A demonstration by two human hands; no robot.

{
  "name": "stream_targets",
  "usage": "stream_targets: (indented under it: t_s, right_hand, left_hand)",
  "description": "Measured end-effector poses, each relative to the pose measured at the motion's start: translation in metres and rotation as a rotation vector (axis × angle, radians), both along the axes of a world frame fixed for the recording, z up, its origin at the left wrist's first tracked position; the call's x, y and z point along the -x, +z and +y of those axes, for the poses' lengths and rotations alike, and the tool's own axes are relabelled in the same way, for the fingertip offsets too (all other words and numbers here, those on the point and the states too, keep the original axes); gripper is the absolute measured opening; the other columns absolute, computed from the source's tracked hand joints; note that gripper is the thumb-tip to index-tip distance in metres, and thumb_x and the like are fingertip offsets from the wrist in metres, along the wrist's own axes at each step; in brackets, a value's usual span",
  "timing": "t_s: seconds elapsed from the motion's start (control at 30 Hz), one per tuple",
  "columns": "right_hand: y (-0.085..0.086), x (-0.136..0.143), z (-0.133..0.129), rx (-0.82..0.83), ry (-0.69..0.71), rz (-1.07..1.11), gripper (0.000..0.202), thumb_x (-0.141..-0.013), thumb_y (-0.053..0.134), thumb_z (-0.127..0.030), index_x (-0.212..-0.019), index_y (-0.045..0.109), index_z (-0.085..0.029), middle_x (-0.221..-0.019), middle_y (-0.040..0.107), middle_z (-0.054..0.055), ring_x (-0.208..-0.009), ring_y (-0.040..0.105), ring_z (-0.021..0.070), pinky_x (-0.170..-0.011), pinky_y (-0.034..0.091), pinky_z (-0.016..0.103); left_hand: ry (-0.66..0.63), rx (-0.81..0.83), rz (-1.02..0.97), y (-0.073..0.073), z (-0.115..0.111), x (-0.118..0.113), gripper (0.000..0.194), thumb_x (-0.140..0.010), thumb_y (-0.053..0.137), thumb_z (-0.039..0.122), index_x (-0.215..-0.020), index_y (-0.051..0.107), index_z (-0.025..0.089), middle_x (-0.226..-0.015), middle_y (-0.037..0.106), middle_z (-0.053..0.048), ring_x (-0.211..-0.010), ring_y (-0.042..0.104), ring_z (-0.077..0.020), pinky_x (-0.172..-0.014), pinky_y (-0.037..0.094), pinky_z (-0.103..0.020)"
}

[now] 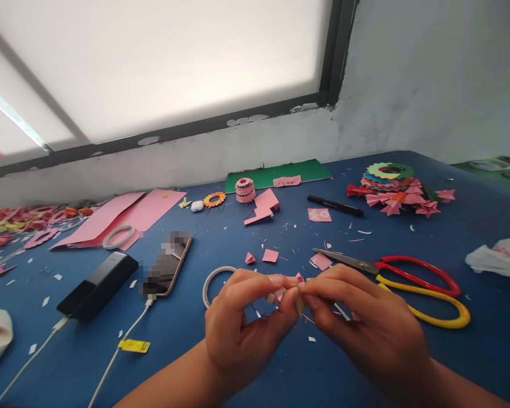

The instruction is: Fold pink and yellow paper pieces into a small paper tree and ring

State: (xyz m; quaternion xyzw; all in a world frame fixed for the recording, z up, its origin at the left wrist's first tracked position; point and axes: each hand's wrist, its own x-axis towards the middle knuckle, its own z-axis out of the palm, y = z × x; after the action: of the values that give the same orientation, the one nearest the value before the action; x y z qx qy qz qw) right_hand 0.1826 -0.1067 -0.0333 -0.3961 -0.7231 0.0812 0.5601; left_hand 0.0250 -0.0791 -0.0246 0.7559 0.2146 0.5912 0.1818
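The small paper piece (298, 277) is mostly hidden by fingertips, so its full shape cannot be told; the left hand (246, 323) and the right hand (365, 323) both pinch it, their tips meeting above the near part of the blue counter (170, 340); the left hand also covers a part of the white ring (204, 289), and the right hand a part of the scissors (370, 266); the white bag (499, 258) is cut off by the right edge. One pink tip of the piece points up and away from the person; a pale yellowish bit shows below the fingertips, pointing down, but I cannot tell if it is the same paper; therefore the long axis is not sure. What is visible is pink, like the pink square (270, 256) lying just beyond the hands.
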Motion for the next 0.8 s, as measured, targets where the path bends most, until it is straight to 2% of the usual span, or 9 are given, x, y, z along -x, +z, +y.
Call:
stream_targets:
  t_s: [0.27,0.4,0.6,0.8]
  right_hand:
    - [0.0002,-0.0013,0.0013,-0.011,0.017,-0.014,0.016,-0.085,0.057,-0.008,-0.087,0.064,-0.022,-0.074,0.063,-0.001,-0.064,0.061,0.0105,-0.063,0.051,0.020]
    - [0.0001,-0.0007,0.0016,-0.009,0.006,-0.007,0.015,-0.084,0.058,-0.008,-0.086,0.064,-0.021,-0.073,0.064,-0.001,-0.063,0.061,0.0103,-0.063,0.051,0.020]
    - [0.0038,-0.0002,0.0011,0.070,0.003,0.040,0.014,-0.083,0.058,-0.008,-0.082,0.065,-0.020,-0.072,0.066,-0.002,-0.066,0.063,0.0091,-0.064,0.052,0.016]
    - [0.0067,-0.0003,0.0016,0.092,0.005,0.051,0.013,-0.083,0.058,-0.011,-0.079,0.065,-0.021,-0.068,0.065,-0.003,-0.062,0.063,0.0092,-0.058,0.052,0.017]
  left_hand:
    - [0.036,-0.051,0.074,0.0046,0.0020,-0.0006,0.041,-0.072,0.071,-0.001,-0.105,0.055,0.020,-0.087,0.072,-0.001,-0.068,0.066,-0.0106,-0.065,0.058,-0.023]
    - [0.054,-0.045,0.041,0.0038,0.0024,-0.0027,0.041,-0.073,0.069,-0.001,-0.104,0.056,0.021,-0.086,0.071,0.001,-0.067,0.066,-0.0107,-0.063,0.057,-0.024]
    - [-0.035,0.072,-0.049,-0.0010,0.0048,-0.0035,0.042,-0.074,0.066,-0.004,-0.106,0.055,0.020,-0.083,0.068,0.003,-0.068,0.068,-0.0115,-0.066,0.057,-0.027]
    - [-0.075,0.107,-0.070,0.0016,0.0038,-0.0032,0.042,-0.075,0.065,-0.006,-0.106,0.055,0.020,-0.082,0.066,0.003,-0.070,0.068,-0.0110,-0.069,0.057,-0.025]
